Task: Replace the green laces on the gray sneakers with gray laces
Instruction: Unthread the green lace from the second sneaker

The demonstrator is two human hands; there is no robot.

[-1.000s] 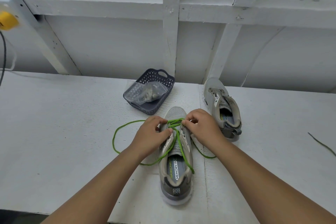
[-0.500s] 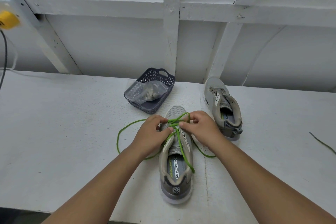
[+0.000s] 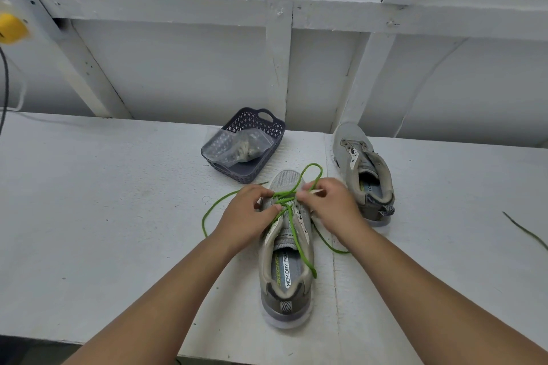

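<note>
Green lace (image 3: 292, 218) crosses the near gray sneaker (image 3: 284, 261) at the middle of the white table (image 3: 103, 216) — the left hand (image 3: 246, 219) pinches it on the left, the right hand (image 3: 332, 207) pinches a loop. Second sneaker (image 3: 364, 175) stands far right, just beside a dark basket (image 3: 246, 144) with a plastic bag (image 3: 237, 147).
</note>
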